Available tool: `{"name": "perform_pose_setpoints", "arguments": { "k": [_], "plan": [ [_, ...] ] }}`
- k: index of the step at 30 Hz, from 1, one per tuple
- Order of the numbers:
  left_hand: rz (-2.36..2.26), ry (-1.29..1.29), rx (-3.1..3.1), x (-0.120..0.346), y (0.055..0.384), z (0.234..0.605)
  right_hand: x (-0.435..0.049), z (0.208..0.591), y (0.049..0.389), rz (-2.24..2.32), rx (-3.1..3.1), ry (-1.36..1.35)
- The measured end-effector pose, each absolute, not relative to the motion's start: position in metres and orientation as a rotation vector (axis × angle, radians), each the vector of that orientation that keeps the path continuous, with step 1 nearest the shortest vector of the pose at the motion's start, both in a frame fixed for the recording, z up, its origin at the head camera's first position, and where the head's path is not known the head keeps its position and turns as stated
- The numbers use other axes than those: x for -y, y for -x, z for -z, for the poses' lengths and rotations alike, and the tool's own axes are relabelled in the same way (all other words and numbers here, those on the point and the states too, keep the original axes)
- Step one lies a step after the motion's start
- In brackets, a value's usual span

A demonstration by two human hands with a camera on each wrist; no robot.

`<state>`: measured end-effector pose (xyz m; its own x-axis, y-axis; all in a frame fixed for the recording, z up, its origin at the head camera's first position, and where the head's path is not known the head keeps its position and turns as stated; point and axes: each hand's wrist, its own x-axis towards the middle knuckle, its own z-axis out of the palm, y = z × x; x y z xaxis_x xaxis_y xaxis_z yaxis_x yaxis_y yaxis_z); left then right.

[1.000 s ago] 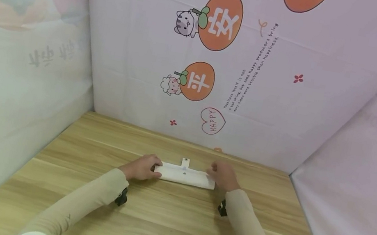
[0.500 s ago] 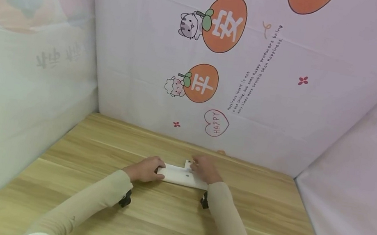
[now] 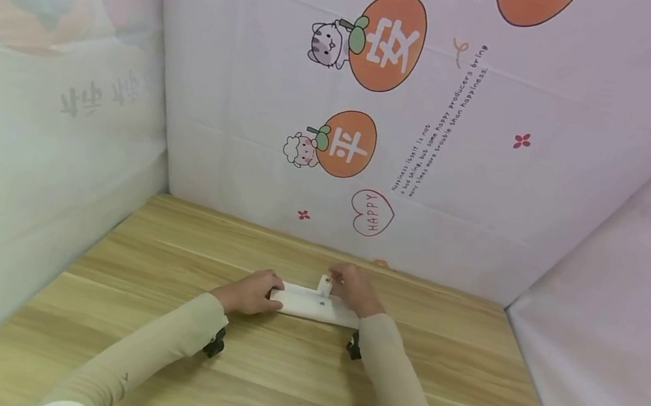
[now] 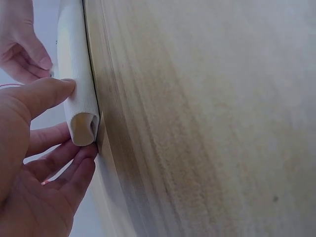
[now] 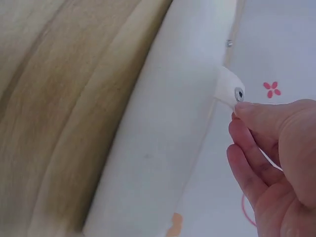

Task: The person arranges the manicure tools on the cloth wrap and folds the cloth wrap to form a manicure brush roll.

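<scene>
A white rolled-up fabric case (image 3: 305,304) lies lengthwise across the wooden table. From its far side sticks out a short snap strap (image 3: 324,284). My left hand (image 3: 252,292) holds the left end of the roll, the thumb on one side and fingers around the other; its open, hollow end (image 4: 84,129) shows in the left wrist view. My right hand (image 3: 357,290) pinches the strap's tip between thumb and fingers, right by the metal snap (image 5: 239,94). A second metal stud (image 5: 229,43) sits on the roll. The right hand and sleeve cover the roll's right end in the head view.
Wood-grain table (image 3: 269,387) spreads around the roll. Behind it rises a white printed cloth wall (image 3: 232,144). More cloth walls stand at the left (image 3: 50,150) and right (image 3: 635,319). Each wrist carries a small black camera (image 3: 214,342).
My right hand has moved left from the roll's right end to the strap and now pinches its tip, the strap lifted slightly. The left hand keeps its hold.
</scene>
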<state>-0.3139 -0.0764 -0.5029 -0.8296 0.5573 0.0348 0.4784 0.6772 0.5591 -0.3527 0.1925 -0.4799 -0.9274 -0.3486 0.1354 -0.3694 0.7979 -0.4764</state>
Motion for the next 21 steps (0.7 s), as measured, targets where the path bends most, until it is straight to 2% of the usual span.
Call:
{"name": "perform_pose_setpoints", "arguments": {
  "k": [10, 21],
  "plan": [
    [-0.877, -0.823, -2.732, 0.076, 0.314, 0.504, -0.198, 0.47, 0.336, -0.615, 2.857, -0.899],
    [-0.862, -0.84, -2.746, 0.075, 0.314, 0.504, -0.195, 0.477, 0.32, -0.494, 2.814, -1.009]
  ]
}}
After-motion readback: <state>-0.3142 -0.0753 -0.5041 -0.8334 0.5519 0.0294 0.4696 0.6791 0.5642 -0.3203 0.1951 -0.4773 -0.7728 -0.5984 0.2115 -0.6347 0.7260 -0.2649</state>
